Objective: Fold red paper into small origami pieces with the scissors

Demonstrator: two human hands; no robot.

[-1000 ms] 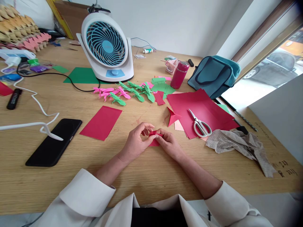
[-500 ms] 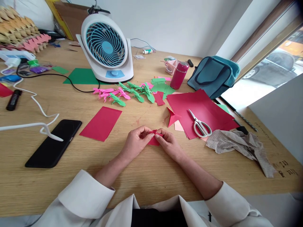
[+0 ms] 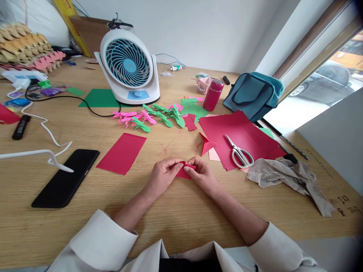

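A small folded piece of red paper (image 3: 184, 173) is pinched between both hands just above the table. My left hand (image 3: 164, 175) grips its left side between thumb and fingers. On its right side, my right hand (image 3: 202, 175) holds it the same way, thumb pressed on top. The fingers cover much of the paper, so the exact folds are hidden. Beyond the right hand lies a folded red paper shape (image 3: 207, 144) with pointed ends. White-handled scissors (image 3: 240, 154) rest on a stack of red paper sheets (image 3: 219, 126). Left of my hands is a red paper rectangle (image 3: 122, 153).
Folded green and pink paper figures (image 3: 153, 115) lie in front of a white fan (image 3: 130, 64). A black phone (image 3: 66, 179) is at left, a red flask (image 3: 213, 94) and teal bag (image 3: 252, 94) at back right. A crumpled cloth (image 3: 278, 173) lies at right.
The view has tilted up slightly, so everything sits lower. My right fingers and thumb have shifted a little on the red paper; both hands still hold it.
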